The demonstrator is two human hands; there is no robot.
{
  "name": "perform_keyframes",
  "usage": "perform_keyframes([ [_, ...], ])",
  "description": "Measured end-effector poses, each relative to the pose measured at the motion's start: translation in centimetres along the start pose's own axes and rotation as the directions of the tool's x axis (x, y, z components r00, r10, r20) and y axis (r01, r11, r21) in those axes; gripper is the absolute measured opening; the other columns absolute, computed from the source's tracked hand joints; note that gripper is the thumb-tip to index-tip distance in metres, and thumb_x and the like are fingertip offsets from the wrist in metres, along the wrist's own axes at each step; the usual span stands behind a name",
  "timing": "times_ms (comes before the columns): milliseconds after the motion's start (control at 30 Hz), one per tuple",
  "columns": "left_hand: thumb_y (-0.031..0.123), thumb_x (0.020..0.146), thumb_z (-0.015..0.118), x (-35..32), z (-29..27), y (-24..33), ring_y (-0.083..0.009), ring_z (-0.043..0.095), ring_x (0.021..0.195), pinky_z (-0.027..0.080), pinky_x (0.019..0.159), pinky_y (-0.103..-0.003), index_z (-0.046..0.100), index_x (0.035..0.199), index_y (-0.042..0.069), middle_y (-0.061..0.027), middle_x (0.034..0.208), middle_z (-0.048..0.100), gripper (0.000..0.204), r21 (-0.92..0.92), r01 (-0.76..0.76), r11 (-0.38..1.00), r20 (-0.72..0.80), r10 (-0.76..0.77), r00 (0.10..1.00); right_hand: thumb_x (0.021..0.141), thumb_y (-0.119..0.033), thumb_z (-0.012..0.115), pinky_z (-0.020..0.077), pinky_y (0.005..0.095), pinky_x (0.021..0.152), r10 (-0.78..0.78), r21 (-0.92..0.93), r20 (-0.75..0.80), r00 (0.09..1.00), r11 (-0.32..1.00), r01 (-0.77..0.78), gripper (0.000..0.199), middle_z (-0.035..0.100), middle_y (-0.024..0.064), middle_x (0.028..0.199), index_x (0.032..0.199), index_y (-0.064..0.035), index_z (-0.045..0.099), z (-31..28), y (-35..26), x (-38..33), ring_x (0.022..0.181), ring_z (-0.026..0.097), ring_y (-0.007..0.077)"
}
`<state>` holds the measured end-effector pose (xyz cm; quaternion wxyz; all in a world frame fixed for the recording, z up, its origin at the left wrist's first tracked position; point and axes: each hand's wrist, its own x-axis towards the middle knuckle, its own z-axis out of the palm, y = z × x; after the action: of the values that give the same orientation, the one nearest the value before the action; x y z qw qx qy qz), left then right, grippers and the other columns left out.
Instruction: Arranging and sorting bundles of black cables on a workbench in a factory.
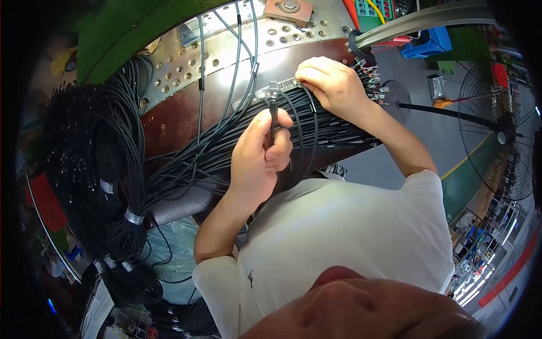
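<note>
My left hand (261, 150) is closed around a slim black piece (273, 116) that stands upright, with a squarish silver tip (273, 87) at its upper end. I cannot tell whether it is a tool or a cable end. Just behind that tip lies a long, narrow silver strip (245, 101) with slots or teeth. At the strip's right end my right hand (334, 85) has its fingers bent and closed, and what is between the fingertips is hidden. A thick spread of black cables (333, 127) runs below both hands, and several loop up close to them.
A large bunch of black cables (93, 147), bound with silver tape (134, 217), hangs at the left. Behind the dark red work surface (166, 127) is a perforated metal plate (186, 65) with a copper-coloured block (289, 8). A black fan (504, 135) and a blue bin (427, 43) stand right.
</note>
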<state>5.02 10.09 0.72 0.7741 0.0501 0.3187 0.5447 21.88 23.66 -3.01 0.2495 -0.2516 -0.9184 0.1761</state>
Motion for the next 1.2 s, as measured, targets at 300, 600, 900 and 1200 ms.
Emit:
perform_keyframes([
  [300,0.023,0.098,0.038,-0.7,1.8,1.2,-0.0067,0.043,0.05,0.034,0.044,-0.02,0.056,0.092,0.001,-0.0005,0.062,0.05,0.029,0.432,0.124,0.893,-0.035,-0.121,0.992,0.07,-0.013,0.059,0.0467,0.0301,0.073,-0.481,-0.261,0.097,0.872,0.833,0.488,0.017,0.055,0.0012,0.086,0.086,-0.0094,0.055,-4.4,-3.4,2.6,0.087,0.056,0.0165],
  [600,0.007,0.075,0.064,2.6,-2.0,5.3,-0.0238,0.056,0.085,0.046,0.072,-0.032,0.063,0.1,0.006,-0.0063,0.091,0.06,0.025,0.578,-0.319,-0.751,0.69,0.241,0.683,0.076,-0.006,0.065,0.0493,0.0329,0.072,0.112,0.158,-0.041,0.993,0.982,-0.104,0.013,0.064,0.0063,0.088,0.088,-0.0046,0.061,-0.5,1.4,-1.1,0.082,0.061,0.0241],
  [900,0.007,0.076,0.061,4.3,-3.4,6.1,-0.0179,0.057,0.077,0.043,0.065,-0.03,0.063,0.093,0.009,-0.0008,0.089,0.06,0.018,0.498,-0.428,-0.754,0.72,0.084,0.689,0.076,-0.006,0.064,0.0495,0.0321,0.069,0.043,0.006,0.021,0.999,0.999,-0.044,0.014,0.061,0.0067,0.084,0.089,-0.0044,0.058,-1.1,0.9,-0.3,0.082,0.061,0.0253],
  [1200,0.021,0.093,0.05,10.5,-5.5,11.1,-0.0238,0.062,0.094,0.049,0.082,-0.031,0.053,0.113,-0.005,-0.0163,0.108,0.062,0.034,0.548,-0.327,0.77,-0.027,0.407,0.913,0.086,-0.028,0.057,0.0463,0.0362,0.078,0.512,0.341,0.331,0.792,0.718,-0.607,0.028,0.065,0.013,0.097,0.1,-0.005,0.065,-3.6,3.2,10.6,0.092,0.059,0.0262],
])
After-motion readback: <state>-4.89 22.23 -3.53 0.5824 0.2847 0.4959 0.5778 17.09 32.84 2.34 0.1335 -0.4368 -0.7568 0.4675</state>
